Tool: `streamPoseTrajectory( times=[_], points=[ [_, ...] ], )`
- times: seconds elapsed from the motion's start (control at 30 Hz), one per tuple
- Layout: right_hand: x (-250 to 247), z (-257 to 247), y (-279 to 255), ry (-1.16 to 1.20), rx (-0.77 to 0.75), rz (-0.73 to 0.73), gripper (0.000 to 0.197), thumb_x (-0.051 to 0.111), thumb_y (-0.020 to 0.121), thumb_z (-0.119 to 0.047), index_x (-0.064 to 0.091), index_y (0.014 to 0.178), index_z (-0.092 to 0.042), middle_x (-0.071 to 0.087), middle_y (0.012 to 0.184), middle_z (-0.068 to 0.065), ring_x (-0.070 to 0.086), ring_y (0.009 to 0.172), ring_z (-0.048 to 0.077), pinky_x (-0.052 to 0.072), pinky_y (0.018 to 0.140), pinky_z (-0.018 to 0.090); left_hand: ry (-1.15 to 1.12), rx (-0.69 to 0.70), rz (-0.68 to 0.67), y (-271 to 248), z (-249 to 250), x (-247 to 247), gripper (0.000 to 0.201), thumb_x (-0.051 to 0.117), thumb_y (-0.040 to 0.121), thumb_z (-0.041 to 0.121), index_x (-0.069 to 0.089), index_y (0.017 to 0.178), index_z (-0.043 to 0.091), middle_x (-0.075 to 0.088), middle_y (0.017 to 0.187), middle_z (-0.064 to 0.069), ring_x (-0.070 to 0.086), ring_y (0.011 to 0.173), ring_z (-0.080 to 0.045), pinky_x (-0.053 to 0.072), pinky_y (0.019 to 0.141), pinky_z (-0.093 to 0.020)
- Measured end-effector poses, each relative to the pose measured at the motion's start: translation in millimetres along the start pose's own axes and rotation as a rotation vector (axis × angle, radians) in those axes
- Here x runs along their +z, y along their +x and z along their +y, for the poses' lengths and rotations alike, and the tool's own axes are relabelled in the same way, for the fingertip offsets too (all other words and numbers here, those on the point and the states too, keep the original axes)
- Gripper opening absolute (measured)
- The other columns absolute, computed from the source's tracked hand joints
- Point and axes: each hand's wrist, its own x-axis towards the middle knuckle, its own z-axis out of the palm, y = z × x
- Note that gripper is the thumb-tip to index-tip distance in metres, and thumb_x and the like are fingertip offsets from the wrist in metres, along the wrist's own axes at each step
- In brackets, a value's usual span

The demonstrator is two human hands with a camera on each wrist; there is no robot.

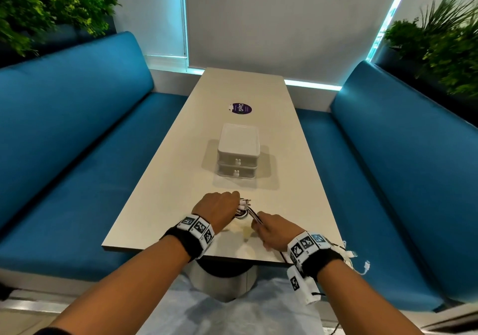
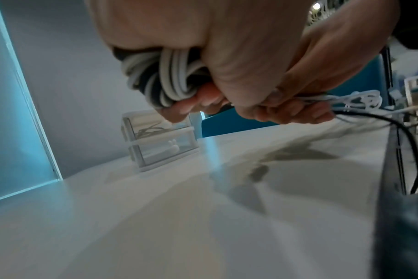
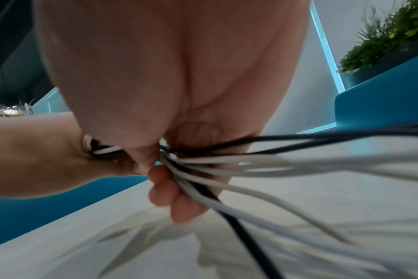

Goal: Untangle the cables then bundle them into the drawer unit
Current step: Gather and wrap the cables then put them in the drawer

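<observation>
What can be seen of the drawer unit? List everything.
The drawer unit is a small, boxy organiser of pale, translucent-looking plastic with a flat white top and rounded corners. It has two stacked drawers, both shut, each with a small white rabbit-shaped knob on the front that faces the person. It stands upright on the table, near the middle, beyond both hands, and neither hand touches it. In the left wrist view some thin strands show through the clear wall of the upper drawer; what they are cannot be told.
</observation>
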Motion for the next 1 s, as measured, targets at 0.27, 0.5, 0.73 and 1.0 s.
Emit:
streamPoseTrajectory(
  times=[0.27,0.5,0.73,1.0],
  points=[
    [0,-4,1,-0.08,0.02,0.012,0.026,0.031,0.101,-0.037,0.045,0.097,-0.016,0.066,0.089,0.013,0.066,0.078,0.033,0.052,0.079,0.042,-0.005,-0.099,-0.022,-2,-8,7,0.021,0.042,0.1,0.028,0.052,0.111,0.012,0.06,0.112,-0.009,0.064,0.091,-0.033,0.042,0.068,-0.037],
    [9,-2,1,-0.089,-0.057,0.085,0.027,0.032,0.103,-0.043,0.038,0.095,-0.018,0.055,0.08,0.007,0.05,0.074,0.028,0.043,0.073,0.04,-0.085,-0.168,-0.068,-9,-14,22,0.026,0.044,0.098,0.033,0.055,0.109,0.013,0.065,0.108,-0.011,0.063,0.097,-0.033,0.044,0.075,-0.035],
    [7,1,-2,-0.078,-0.09,0.092,0.024,0.029,0.1,-0.038,0.045,0.101,-0.02,0.064,0.092,0.012,0.058,0.082,0.032,0.048,0.079,0.044,-0.069,-0.125,-0.059,-9,-21,21,0.039,0.044,0.1,0.046,0.055,0.114,0.012,0.064,0.107,-0.013,0.062,0.096,-0.035,0.043,0.074,-0.035],
    [8,6,-2,-0.191,0.011,0.171,0.034,0.03,0.103,-0.045,0.048,0.108,-0.017,0.063,0.093,0.014,0.06,0.084,0.036,0.049,0.076,0.043,-0.101,-0.188,-0.04,-9,-13,16,0.041,0.037,0.1,0.05,0.059,0.101,0.016,0.067,0.101,-0.01,0.064,0.09,-0.034,0.043,0.071,-0.035]
  ],
)
